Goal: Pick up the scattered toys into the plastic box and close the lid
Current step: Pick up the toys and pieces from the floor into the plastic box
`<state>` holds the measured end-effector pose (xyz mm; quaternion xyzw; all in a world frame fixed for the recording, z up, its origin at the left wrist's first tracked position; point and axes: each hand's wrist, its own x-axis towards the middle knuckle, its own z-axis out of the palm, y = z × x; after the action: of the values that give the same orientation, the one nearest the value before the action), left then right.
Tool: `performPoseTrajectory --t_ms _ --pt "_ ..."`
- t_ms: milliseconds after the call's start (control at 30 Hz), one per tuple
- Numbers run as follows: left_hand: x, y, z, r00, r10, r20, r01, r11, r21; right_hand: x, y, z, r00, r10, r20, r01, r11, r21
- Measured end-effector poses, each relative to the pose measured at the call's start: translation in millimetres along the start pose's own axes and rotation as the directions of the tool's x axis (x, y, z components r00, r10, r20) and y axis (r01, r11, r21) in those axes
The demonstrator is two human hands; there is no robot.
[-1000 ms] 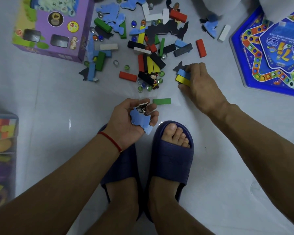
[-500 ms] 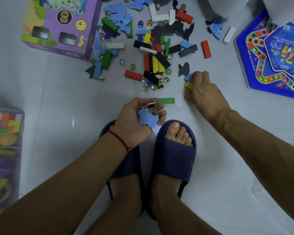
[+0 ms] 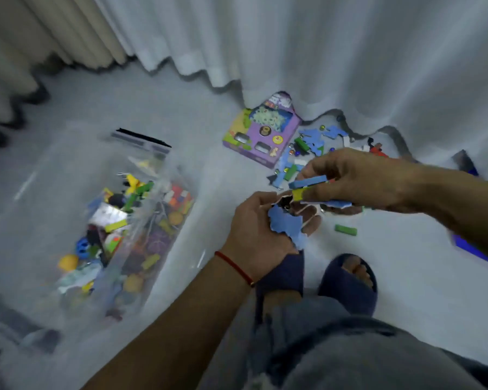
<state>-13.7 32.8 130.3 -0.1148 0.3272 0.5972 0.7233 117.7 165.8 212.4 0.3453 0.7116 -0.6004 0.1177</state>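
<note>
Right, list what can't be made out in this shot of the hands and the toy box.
- Plastic box, head view: motion blur smears its contents; single toys are hard to tell apart, and no lid can be picked out for sure.
- Left hand: the blue pieces cover its palm; the count is unclear.
- Right hand: it hides part of the blocks it pinches.
- Toy pile: partly behind the right hand, too small and blurred.

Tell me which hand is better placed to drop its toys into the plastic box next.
Left. The left hand, holding blue puzzle pieces, is on the plastic box's side. The right hand, pinching blocks, is farther away and would have to cross over the left.
</note>
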Motion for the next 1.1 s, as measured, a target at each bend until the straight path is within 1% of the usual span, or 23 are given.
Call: performPoseTrajectory --t_ms 67,133,233,267,300,333,400,433,467,533,600,667,733,800,833,900,933,1000,1033,1100 --pt "-47 33 -5 0.991 0.131 0.012 -0.131 0.991 0.000 10 -64 16 0.993 -0.080 0.086 0.088 0.991 -0.104" --pt "-97 69 -22 0.963 0.267 -0.035 -0.268 0.963 -0.023 27 -119 42 0.981 -0.160 0.106 0.169 0.982 -0.086" --pt "-172 121 -59 0.892 0.426 -0.151 -0.433 0.901 -0.015 61 -184 100 0.963 -0.262 0.066 0.264 0.964 -0.024" --pt "-194 136 -70 0.862 0.459 -0.217 -0.473 0.881 -0.017 73 -199 121 0.961 -0.270 0.058 0.270 0.963 0.001" --pt "-213 148 -81 0.816 0.487 -0.311 -0.513 0.858 -0.004 84 -213 141 0.965 -0.256 0.061 0.255 0.967 0.028" --pt "-229 160 -95 0.749 0.516 -0.416 -0.553 0.832 0.035 93 -224 160 0.969 -0.235 0.075 0.234 0.972 0.020" --pt "-252 176 -118 0.613 0.543 -0.575 -0.595 0.795 0.117 100 -242 190 0.975 -0.160 0.156 0.173 0.982 -0.078" --pt "-259 180 -125 0.580 0.531 -0.618 -0.592 0.795 0.128 99 -249 198 0.972 -0.141 0.186 0.167 0.977 -0.131" --pt "-264 183 -129 0.565 0.515 -0.645 -0.577 0.805 0.138 99 -255 201 0.971 -0.136 0.197 0.168 0.973 -0.157" --pt "-266 182 -127 0.550 0.510 -0.661 -0.548 0.818 0.175 95 -260 194 0.973 -0.153 0.171 0.182 0.969 -0.167" --pt "-259 177 -117 0.557 0.551 -0.622 -0.537 0.810 0.237 87 -252 173 0.975 -0.192 0.112 0.214 0.946 -0.244" --pt "-242 167 -103 0.611 0.597 -0.520 -0.512 0.799 0.315 79 -227 142 0.982 -0.187 0.023 0.186 0.935 -0.301" --pt "-208 149 -81 0.674 0.630 -0.385 -0.473 0.769 0.430 67 -185 101 0.990 -0.112 -0.086 0.077 0.939 -0.334" --pt "-167 124 -58 0.708 0.651 -0.272 -0.447 0.712 0.541 49 -131 56 0.985 0.002 -0.172 -0.064 0.932 -0.356" --pt "-145 109 -44 0.736 0.645 -0.205 -0.429 0.679 0.596 38 -101 34 0.975 0.052 -0.216 -0.133 0.915 -0.380" --pt "-102 77 -21 0.812 0.577 -0.082 -0.352 0.598 0.720 16 -41 -5 0.942 0.131 -0.309 -0.268 0.848 -0.457" --pt "-81 61 -13 0.848 0.526 -0.064 -0.289 0.561 0.776 6 -10 -18 0.927 0.172 -0.334 -0.326 0.812 -0.484" --pt "-35 30 -5 0.905 0.420 -0.073 -0.152 0.477 0.865 -8 52 -31 0.906 0.250 -0.341 -0.404 0.751 -0.522" --pt "-11 16 -6 0.926 0.372 -0.069 -0.097 0.411 0.906 -11 83 -31 0.899 0.264 -0.350 -0.425 0.722 -0.547" --pt "35 -10 -15 0.956 0.292 -0.041 -0.027 0.227 0.974 -6 143 -21 0.895 0.251 -0.369 -0.433 0.685 -0.586"
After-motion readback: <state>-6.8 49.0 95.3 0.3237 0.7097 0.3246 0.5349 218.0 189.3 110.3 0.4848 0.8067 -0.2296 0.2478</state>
